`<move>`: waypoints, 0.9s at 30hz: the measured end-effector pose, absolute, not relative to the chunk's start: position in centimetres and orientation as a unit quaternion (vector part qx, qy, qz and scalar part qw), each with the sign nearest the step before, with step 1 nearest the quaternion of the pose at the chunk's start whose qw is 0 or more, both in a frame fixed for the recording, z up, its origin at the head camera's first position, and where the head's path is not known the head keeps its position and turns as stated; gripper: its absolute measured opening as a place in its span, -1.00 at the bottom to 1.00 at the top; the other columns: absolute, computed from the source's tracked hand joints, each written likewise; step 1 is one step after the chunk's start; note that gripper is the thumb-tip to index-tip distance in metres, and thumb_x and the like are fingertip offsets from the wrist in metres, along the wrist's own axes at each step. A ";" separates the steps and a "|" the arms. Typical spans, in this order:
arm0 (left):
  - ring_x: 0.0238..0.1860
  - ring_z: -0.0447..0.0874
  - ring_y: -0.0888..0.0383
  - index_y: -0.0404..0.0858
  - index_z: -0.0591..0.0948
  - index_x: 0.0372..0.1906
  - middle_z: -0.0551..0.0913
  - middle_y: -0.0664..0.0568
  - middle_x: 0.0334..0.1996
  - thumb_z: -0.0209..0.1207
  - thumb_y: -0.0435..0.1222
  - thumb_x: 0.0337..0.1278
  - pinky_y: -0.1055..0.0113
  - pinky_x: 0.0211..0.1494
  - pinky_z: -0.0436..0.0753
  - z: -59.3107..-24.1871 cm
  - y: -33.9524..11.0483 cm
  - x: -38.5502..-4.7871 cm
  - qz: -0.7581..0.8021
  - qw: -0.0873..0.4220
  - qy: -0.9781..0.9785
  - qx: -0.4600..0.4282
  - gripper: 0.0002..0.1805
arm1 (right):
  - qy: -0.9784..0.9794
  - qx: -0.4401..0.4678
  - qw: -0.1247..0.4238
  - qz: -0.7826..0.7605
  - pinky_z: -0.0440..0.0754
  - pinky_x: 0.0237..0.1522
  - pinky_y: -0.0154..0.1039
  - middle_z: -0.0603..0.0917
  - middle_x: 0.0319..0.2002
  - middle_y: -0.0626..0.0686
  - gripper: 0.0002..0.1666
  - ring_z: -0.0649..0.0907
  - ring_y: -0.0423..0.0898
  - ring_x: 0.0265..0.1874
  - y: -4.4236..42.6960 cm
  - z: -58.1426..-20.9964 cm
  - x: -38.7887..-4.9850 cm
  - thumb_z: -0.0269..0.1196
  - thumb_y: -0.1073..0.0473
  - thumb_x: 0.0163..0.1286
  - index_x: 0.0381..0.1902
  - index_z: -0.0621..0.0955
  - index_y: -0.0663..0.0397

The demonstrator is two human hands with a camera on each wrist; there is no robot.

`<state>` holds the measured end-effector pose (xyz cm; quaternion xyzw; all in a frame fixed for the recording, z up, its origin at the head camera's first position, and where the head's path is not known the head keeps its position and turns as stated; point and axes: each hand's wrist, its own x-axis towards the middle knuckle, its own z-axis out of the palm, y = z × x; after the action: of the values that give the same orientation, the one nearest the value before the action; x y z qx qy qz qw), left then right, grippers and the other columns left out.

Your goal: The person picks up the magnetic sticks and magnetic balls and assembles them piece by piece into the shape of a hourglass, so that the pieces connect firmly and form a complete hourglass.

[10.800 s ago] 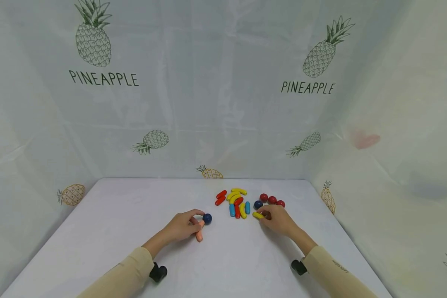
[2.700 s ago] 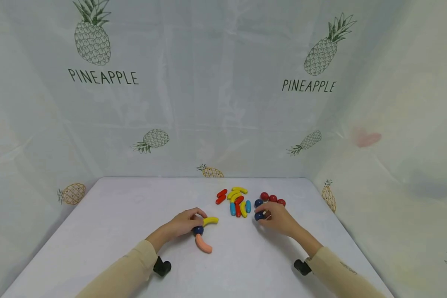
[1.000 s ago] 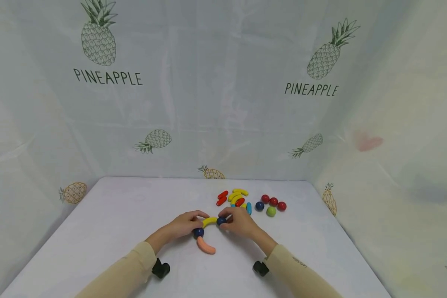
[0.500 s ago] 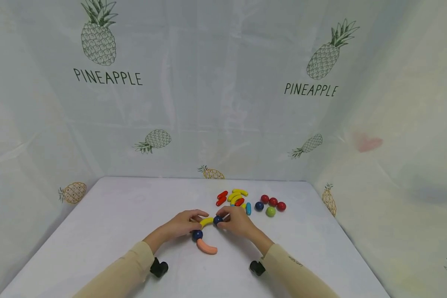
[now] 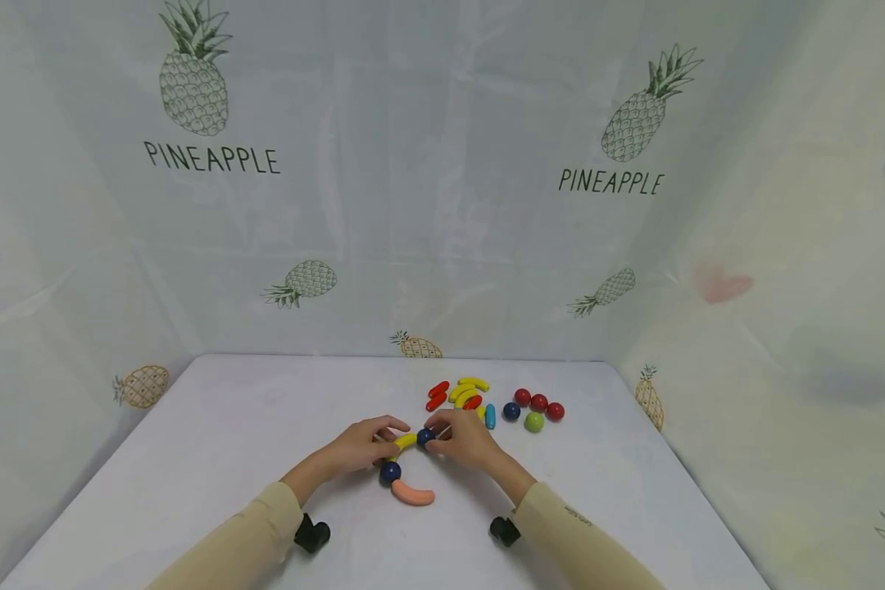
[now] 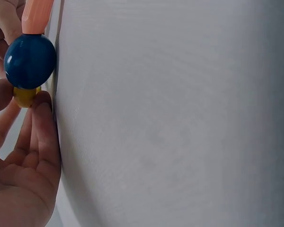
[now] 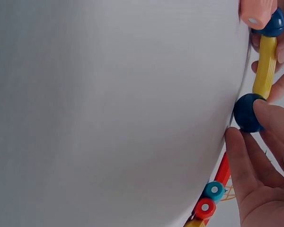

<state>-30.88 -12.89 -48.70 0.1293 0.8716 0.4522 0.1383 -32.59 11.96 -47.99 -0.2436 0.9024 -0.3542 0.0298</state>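
In the head view, my left hand (image 5: pixel 361 445) pinches a yellow curved magnetic rod (image 5: pixel 407 442). A dark blue ball (image 5: pixel 390 473) sits against the rod's near end, and a peach curved rod (image 5: pixel 414 493) extends rightward from that ball. My right hand (image 5: pixel 466 441) holds a second dark blue ball (image 5: pixel 425 437) between thumb and fingers. In the right wrist view this held ball (image 7: pixel 246 113) touches the yellow rod (image 7: pixel 265 68). The left wrist view shows the first ball (image 6: pixel 31 61) between the peach rod (image 6: pixel 37 16) and the yellow one (image 6: pixel 25 97).
Behind my right hand lie loose red rods (image 5: pixel 438 389), yellow curved rods (image 5: pixel 474 383) and a blue rod (image 5: pixel 490 416). Farther right are red balls (image 5: pixel 538 402), a dark blue ball (image 5: pixel 511 411) and a green ball (image 5: pixel 534 422). A pineapple-print curtain hangs beyond the white table (image 5: pixel 280 393).
My right hand has brought a blue ball from the right to the yellow rod's end, uncovering the green ball. Lately both hands shift the chain slightly, and the peach rod swings rightward, lying flatter.
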 end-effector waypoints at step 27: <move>-0.14 0.63 0.08 0.09 0.64 0.35 0.66 0.00 0.03 0.29 -0.22 0.40 0.09 0.04 0.68 -48.9 -13.4 -31.0 0.430 0.172 0.877 0.131 -0.54 | 0.903 -0.251 0.028 -0.347 0.77 -0.06 -0.24 0.80 -0.02 0.04 -0.67 0.73 -0.10 -0.15 12.5 -47.4 -32.0 0.46 0.23 0.42 0.11 0.74 0.05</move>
<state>-31.04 -13.39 -48.91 0.1312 0.8766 0.4298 0.1721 -31.99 12.53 -47.39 -0.2511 0.9030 -0.3475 0.0278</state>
